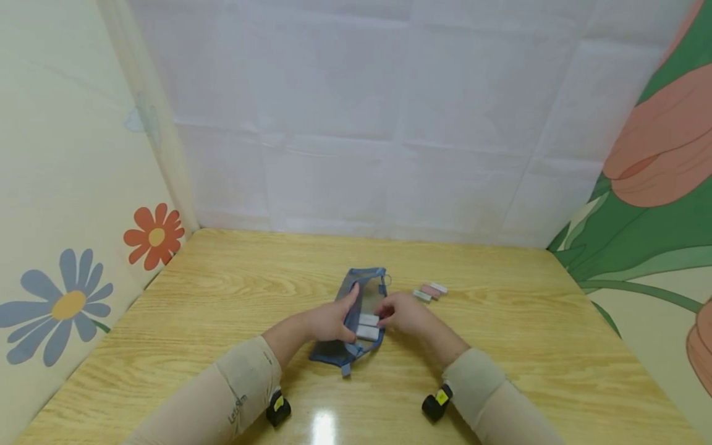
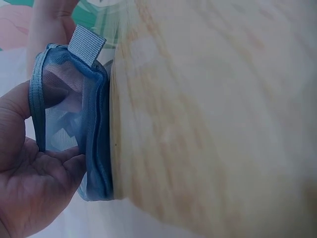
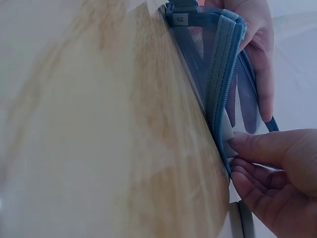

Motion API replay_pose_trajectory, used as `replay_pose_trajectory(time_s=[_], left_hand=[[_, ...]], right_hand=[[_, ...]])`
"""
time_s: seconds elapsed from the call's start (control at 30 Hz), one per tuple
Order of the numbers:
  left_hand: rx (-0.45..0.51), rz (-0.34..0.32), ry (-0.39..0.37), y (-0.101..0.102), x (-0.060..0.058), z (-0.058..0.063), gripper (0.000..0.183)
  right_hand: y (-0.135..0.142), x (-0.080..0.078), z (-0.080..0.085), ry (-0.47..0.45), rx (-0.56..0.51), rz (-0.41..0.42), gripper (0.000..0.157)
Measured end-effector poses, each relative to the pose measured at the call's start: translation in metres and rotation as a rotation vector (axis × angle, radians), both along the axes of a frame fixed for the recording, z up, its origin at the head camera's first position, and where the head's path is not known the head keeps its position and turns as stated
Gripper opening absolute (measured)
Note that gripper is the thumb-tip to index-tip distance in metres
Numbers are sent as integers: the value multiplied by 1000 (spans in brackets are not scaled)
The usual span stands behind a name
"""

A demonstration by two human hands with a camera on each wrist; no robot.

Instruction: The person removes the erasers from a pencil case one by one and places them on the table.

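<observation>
A blue mesh zip pouch (image 1: 334,351) lies on the table with its mouth spread to the right. My left hand (image 1: 329,321) grips the pouch by its mouth; in the left wrist view, the left hand's thumb and fingers lie around its blue edging (image 2: 37,106). Two small white blocks (image 1: 368,332), perhaps erasers, lie side by side within the mouth. At that mouth my right hand (image 1: 408,315) pinches a white block (image 3: 229,148) between thumb and fingers. The right fingertips partly cover it in the right wrist view.
Right of the pouch, beyond my right hand, lie several small blocks: a pale green one (image 1: 422,296), a pink one (image 1: 431,291) and a white one (image 1: 439,288). A white sheet (image 1: 356,123) hangs behind the wood-grain table (image 1: 250,266); flower-patterned panels flank it.
</observation>
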State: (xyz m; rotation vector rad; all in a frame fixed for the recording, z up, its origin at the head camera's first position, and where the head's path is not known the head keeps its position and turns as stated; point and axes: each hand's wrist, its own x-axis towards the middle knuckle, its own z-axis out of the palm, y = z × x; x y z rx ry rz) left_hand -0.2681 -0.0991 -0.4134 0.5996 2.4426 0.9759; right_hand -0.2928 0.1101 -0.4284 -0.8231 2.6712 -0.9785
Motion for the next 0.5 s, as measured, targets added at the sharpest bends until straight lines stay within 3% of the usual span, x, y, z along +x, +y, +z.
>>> replay_pose_trajectory(time_s=[0.5], left_hand=[[9, -2, -1, 0, 1, 2, 108]], right_hand=[[-4, -2, -1, 60, 36, 60, 12]])
